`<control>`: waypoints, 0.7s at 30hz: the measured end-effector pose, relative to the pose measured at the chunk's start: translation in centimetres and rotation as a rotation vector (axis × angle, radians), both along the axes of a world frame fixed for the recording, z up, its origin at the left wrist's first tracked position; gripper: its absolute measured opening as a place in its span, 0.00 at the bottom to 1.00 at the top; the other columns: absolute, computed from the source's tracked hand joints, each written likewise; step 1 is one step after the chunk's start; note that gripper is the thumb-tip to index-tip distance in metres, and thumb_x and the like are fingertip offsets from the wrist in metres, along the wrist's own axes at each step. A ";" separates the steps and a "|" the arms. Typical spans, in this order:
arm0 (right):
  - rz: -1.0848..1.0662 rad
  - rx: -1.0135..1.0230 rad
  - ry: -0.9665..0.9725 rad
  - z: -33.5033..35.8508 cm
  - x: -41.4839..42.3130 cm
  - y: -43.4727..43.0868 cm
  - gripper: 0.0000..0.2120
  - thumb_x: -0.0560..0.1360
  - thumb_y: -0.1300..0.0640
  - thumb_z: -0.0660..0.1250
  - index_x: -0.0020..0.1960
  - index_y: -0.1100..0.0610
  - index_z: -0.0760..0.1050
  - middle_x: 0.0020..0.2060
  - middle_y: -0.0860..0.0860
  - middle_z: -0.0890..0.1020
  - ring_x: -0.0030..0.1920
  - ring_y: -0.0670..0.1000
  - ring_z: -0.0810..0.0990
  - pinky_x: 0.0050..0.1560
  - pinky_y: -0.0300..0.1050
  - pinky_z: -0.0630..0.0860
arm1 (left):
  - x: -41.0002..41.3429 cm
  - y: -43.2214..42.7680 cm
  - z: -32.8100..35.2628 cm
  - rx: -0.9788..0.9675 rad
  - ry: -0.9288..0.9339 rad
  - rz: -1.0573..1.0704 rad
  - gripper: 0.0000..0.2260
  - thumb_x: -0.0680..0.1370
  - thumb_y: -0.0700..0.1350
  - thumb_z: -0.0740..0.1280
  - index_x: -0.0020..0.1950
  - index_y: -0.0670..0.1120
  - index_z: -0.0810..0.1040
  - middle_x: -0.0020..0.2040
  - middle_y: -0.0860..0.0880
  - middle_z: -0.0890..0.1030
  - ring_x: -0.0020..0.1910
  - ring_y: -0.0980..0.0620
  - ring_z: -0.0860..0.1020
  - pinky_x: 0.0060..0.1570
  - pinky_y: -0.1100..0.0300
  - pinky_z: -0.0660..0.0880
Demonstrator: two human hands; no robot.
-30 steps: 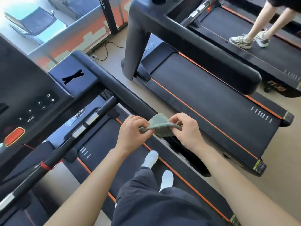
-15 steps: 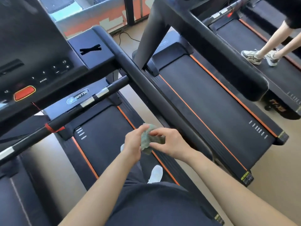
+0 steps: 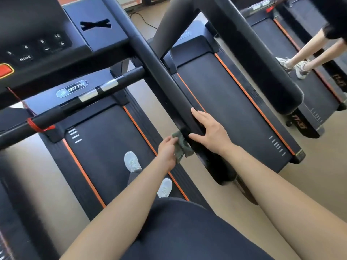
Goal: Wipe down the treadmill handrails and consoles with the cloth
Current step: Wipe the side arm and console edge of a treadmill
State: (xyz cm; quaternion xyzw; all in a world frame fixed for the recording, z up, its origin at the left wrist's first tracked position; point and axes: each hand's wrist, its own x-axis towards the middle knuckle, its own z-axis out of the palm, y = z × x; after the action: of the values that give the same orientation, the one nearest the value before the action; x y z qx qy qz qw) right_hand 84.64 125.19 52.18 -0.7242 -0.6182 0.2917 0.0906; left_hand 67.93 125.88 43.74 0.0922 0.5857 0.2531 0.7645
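green cloth (image 3: 181,146) looks soft, light and floppy, so it is best bunched in the fist. the left hand (image 3: 167,152) holds it against the side of the black handrail (image 3: 165,79). the right hand (image 3: 210,132) lies flat on the rail, holding nothing.

I'm in a gym.
Treadmills (image 3: 234,113) stand side by side; my console (image 3: 35,47) has speed buttons; someone (image 3: 308,53) walks nearby.

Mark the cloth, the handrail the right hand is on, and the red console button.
cloth (image 3: 181,145): head view, on its bunched middle beside the rail.
handrail (image 3: 159,70): head view, on its padded top, midway along.
red button (image 3: 5,70): head view, on its face at the frame's left edge.
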 end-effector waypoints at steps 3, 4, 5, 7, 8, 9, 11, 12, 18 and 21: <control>0.022 0.002 -0.006 0.1 0.2 0.1 0.40 0.73 0.41 0.73 0.77 0.28 0.52 0.75 0.36 0.64 0.70 0.48 0.71 0.66 0.58 0.73 | 1.3 -1.3 -0.2 0.009 0.028 -0.089 0.06 0.82 0.42 0.64 0.51 0.47 0.80 0.48 0.43 0.83 0.44 0.44 0.81 0.47 0.50 0.76; 0.024 0.001 -0.005 0.1 0.2 0.0 0.40 0.73 0.41 0.72 0.77 0.28 0.52 0.76 0.37 0.63 0.71 0.48 0.71 0.66 0.58 0.73 | 1.4 -1.8 -0.3 0.001 0.044 -0.133 0.06 0.82 0.45 0.64 0.51 0.47 0.80 0.48 0.43 0.84 0.43 0.45 0.80 0.44 0.52 0.74; 0.023 0.005 -0.007 0.1 0.2 0.0 0.40 0.73 0.41 0.72 0.76 0.28 0.51 0.76 0.37 0.63 0.71 0.48 0.70 0.67 0.59 0.72 | 1.4 -2.2 -0.7 -0.018 0.058 -0.183 0.08 0.80 0.49 0.66 0.52 0.47 0.81 0.49 0.43 0.84 0.43 0.45 0.79 0.44 0.53 0.73; 0.012 0.000 -0.010 0.1 0.1 0.0 0.40 0.74 0.41 0.72 0.76 0.28 0.51 0.77 0.37 0.62 0.72 0.49 0.70 0.67 0.60 0.71 | 1.5 -3.1 -0.9 -0.062 0.034 -0.286 0.18 0.77 0.58 0.66 0.58 0.46 0.83 0.53 0.45 0.85 0.49 0.44 0.81 0.49 0.53 0.74; 0.006 -0.006 -0.009 0.1 0.1 -0.1 0.40 0.74 0.41 0.72 0.76 0.28 0.50 0.77 0.37 0.62 0.73 0.49 0.69 0.68 0.61 0.71 | 1.6 -3.5 -0.7 -0.075 -0.003 -0.315 0.22 0.78 0.60 0.64 0.60 0.45 0.82 0.53 0.46 0.86 0.50 0.44 0.82 0.53 0.52 0.76; 0.002 -0.010 -0.010 0.2 0.0 -0.1 0.41 0.74 0.42 0.72 0.76 0.28 0.50 0.77 0.37 0.61 0.73 0.49 0.69 0.68 0.62 0.70 | 1.8 -3.9 -0.6 -0.085 -0.049 -0.335 0.24 0.80 0.62 0.61 0.60 0.44 0.81 0.51 0.45 0.86 0.49 0.45 0.84 0.53 0.52 0.77; 0.001 -0.024 -0.013 0.2 0.0 -0.1 0.41 0.75 0.42 0.71 0.76 0.27 0.49 0.78 0.37 0.60 0.74 0.51 0.68 0.69 0.65 0.69 | 2.0 -4.4 -1.2 -0.131 -0.174 -0.364 0.28 0.81 0.65 0.56 0.62 0.43 0.79 0.52 0.43 0.85 0.51 0.44 0.83 0.52 0.50 0.76; 0.012 -0.038 -0.020 0.3 0.0 -0.1 0.41 0.75 0.42 0.71 0.77 0.28 0.47 0.78 0.38 0.59 0.75 0.52 0.67 0.69 0.66 0.68 | 2.0 -4.6 -1.2 -0.155 -0.219 -0.374 0.30 0.81 0.66 0.56 0.65 0.42 0.77 0.56 0.41 0.84 0.56 0.42 0.82 0.53 0.49 0.77; 0.090 -0.097 0.018 0.1 1.6 -1.5 0.39 0.78 0.44 0.67 0.77 0.29 0.44 0.80 0.40 0.55 0.78 0.51 0.62 0.72 0.62 0.66 | 1.9 -4.5 -1.0 -0.237 -0.386 -0.255 0.38 0.76 0.71 0.60 0.73 0.43 0.72 0.69 0.41 0.79 0.66 0.40 0.78 0.58 0.46 0.79; 0.045 -0.100 0.085 -0.4 3.1 -4.1 0.37 0.79 0.43 0.66 0.78 0.29 0.46 0.79 0.38 0.60 0.76 0.47 0.64 0.74 0.56 0.66 | 1.8 -3.6 -1.0 -0.207 -0.416 -0.154 0.36 0.76 0.70 0.59 0.71 0.42 0.73 0.62 0.44 0.83 0.61 0.42 0.81 0.57 0.47 0.78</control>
State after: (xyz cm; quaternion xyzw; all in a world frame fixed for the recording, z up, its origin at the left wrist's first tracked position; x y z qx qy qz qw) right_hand 87.76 121.09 51.73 -0.7005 -0.6147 0.3549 0.0739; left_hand 69.76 122.28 42.75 0.0036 0.4298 0.1464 0.8910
